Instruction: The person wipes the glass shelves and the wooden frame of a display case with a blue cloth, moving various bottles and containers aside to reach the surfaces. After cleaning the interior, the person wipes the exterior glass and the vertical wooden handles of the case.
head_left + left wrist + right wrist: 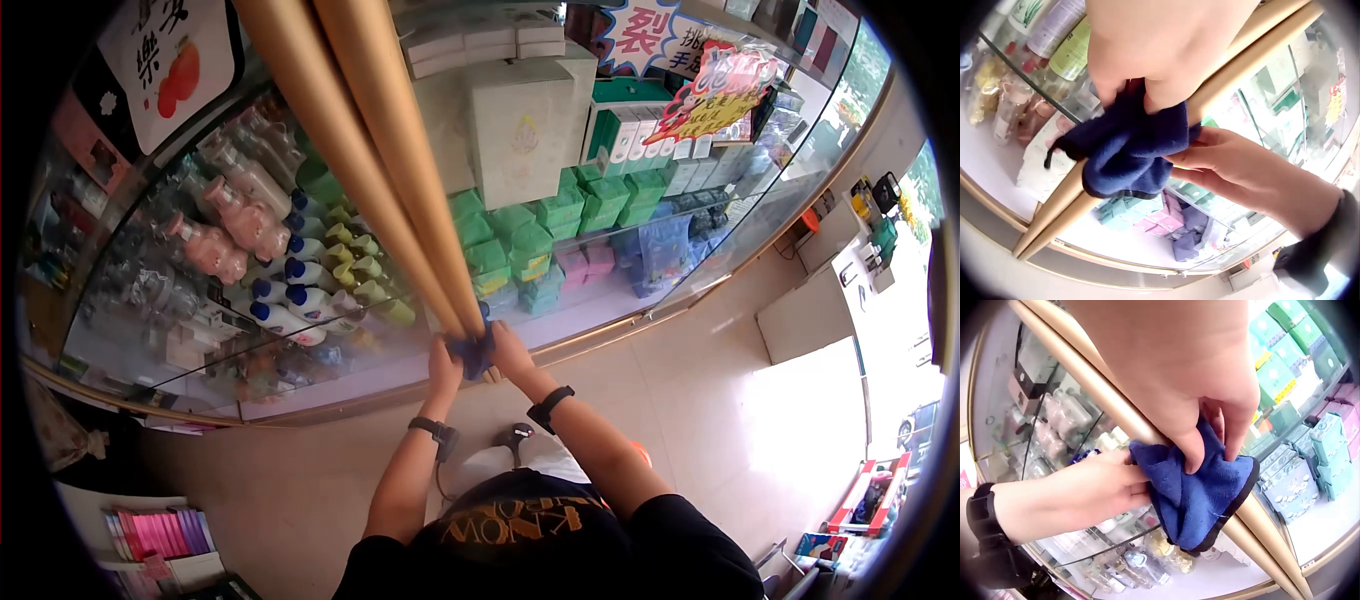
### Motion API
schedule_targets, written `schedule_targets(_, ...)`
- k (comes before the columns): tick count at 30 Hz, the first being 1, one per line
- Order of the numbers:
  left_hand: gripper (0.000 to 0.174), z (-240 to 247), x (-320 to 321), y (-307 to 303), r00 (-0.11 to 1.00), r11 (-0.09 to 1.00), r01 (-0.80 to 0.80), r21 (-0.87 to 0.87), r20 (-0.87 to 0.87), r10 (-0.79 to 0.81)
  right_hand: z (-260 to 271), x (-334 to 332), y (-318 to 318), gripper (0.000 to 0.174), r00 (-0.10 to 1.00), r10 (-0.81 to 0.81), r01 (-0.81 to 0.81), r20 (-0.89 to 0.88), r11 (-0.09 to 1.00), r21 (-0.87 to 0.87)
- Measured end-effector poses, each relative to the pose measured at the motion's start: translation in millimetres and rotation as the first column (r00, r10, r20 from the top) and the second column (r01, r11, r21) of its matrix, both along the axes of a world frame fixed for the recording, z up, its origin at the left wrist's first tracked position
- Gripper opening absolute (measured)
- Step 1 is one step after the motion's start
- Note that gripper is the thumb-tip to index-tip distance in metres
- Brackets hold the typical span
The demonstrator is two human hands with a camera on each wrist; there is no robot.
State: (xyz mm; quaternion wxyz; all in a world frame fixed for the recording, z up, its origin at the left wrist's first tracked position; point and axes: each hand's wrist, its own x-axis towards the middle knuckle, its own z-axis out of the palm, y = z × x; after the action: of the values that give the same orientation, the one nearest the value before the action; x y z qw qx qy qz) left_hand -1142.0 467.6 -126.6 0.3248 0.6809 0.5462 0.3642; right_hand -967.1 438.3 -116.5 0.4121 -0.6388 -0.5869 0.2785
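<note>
A dark blue cloth (470, 350) with black edging is bunched around the gold-coloured upright posts (345, 130) of a glass display cabinet. My left hand (445, 368) grips it from the left side of the posts. From the other side, my right hand (513, 355) pinches the cloth between thumb and fingers. In the left wrist view the cloth (1138, 147) hangs in folds below my left fingers, and the posts run diagonally behind it. The right wrist view shows the cloth's (1204, 494) loose corner draped over the post under my right thumb.
Behind the glass stand pink bottles (215, 240), blue-capped white bottles (300, 270) and green packages (525, 245). A white counter (810, 310) stands at the right. Low at the left is a shelf of pink and purple books (160, 535). Tiled floor (650, 400) surrounds my feet.
</note>
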Motion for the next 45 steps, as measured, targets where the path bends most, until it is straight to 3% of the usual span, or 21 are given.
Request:
schedule_targets(3, 0.036, 6, -6, -2, 0.997, 0.999, 0.029, -0.031, 0.068, -0.027, 31, 3, -9, 0.034, 0.999, -0.004, 0.008, 0.052, 0.998, -0.063)
schedule_targets(5, 0.035, 15, -11, -2, 0.996, 0.997, 0.033, -0.065, 0.079, -0.028, 46, 8, -8, 0.063, 0.997, 0.033, -0.024, 0.075, 0.992, -0.121)
schedule_targets(6, 0.036, 28, -14, -4, 0.997, 0.994, 0.006, -0.107, 0.082, 0.003, 56, 11, -8, 0.063, 0.997, 0.033, -0.024, 0.075, 0.992, -0.122)
schedule_targets(8, 0.037, 62, -13, -8, 0.996, 0.989, -0.021, -0.149, 0.084, 0.034, 77, 19, -5, 0.064, 0.994, 0.111, -0.112, 0.024, 0.992, 0.052)
schedule_targets(9, 0.03, 84, -10, -9, 0.992, 0.997, -0.065, 0.042, 0.111, 0.06, 83, 21, -3, 0.064, 0.994, 0.112, -0.112, 0.008, 0.977, 0.184)
schedule_targets(10, 0.024, 107, -6, -10, 0.986, 0.967, -0.112, 0.231, 0.143, 0.08, 97, 21, -2, 0.064, 0.994, 0.113, -0.113, 0.01, 0.976, 0.186)
schedule_targets(12, 0.026, 151, -5, -6, 0.988, 0.937, -0.091, 0.338, 0.151, 0.041, 143, 18, -3, 0.061, 0.991, 0.114, -0.082, -0.067, 0.925, 0.371)
schedule_targets(13, 0.025, 175, 1, -9, 0.975, 0.935, -0.117, 0.335, 0.22, 0.043, 163, 16, -5, 0.057, 0.996, 0.072, -0.05, -0.042, 0.919, 0.39)
schedule_targets(16, 0.023, 186, 2, -6, 0.964, 0.951, -0.084, 0.296, 0.266, 0.002, 179, 14, -8, 0.055, 0.996, 0.067, -0.044, -0.056, 0.94, 0.338)
schedule_targets(18, 0.027, 181, 0, -4, 0.969, 0.954, -0.092, 0.286, 0.245, 0.02, 174, 11, -10, 0.052, 0.993, 0.049, -0.005, -0.111, 0.931, 0.364)
schedule_targets(23, 0.028, 176, 2, -11, 0.981, 0.958, -0.136, 0.253, 0.173, 0.093, 178, 3, -20, 0.046, 1.0, -0.014, 0.021, -0.024, 0.947, 0.322)
schedule_targets(25, 0.024, 163, 5, -14, 0.984, 0.949, -0.144, 0.282, 0.141, 0.108, 167, 0, -21, 0.033, 0.993, -0.078, 0.056, 0.087, 0.972, 0.23)
schedule_targets(28, 0.02, 131, 4, -11, 0.989, 0.94, -0.139, 0.311, 0.089, 0.117, 143, -2, -22, 0.034, 0.988, -0.099, 0.081, 0.116, 0.986, 0.149)
schedule_targets(30, 0.023, 116, 3, -14, 0.986, 0.973, -0.15, 0.173, 0.095, 0.135, 124, -3, -20, 0.037, 0.991, -0.085, 0.07, 0.103, 0.988, 0.137)
schedule_targets(33, 0.024, 87, 0, -11, 0.988, 0.981, -0.147, 0.124, -0.02, 0.151, 97, -2, -17, 0.038, 0.986, -0.089, 0.086, 0.144, 0.996, 0.027)
schedule_targets(38, 0.026, 13, -11, 1, 0.995, 0.997, -0.074, -0.019, -0.069, 0.072, 35, 1, -10, 0.039, 0.992, -0.037, 0.05, 0.119, 0.993, -0.107)
schedule_targets(42, 0.025, 1, -11, 0, 0.993, 0.99, -0.057, -0.131, -0.107, 0.043, 4, 3, -10, 0.038, 0.996, -0.039, 0.05, 0.082, 0.99, -0.13)
schedule_targets(45, 0.026, -18, -18, 5, 0.985, 0.998, -0.033, -0.058, -0.172, 0.022, -11, 0, -9, 0.039, 0.999, -0.033, 0.039, 0.042, 0.99, -0.137)
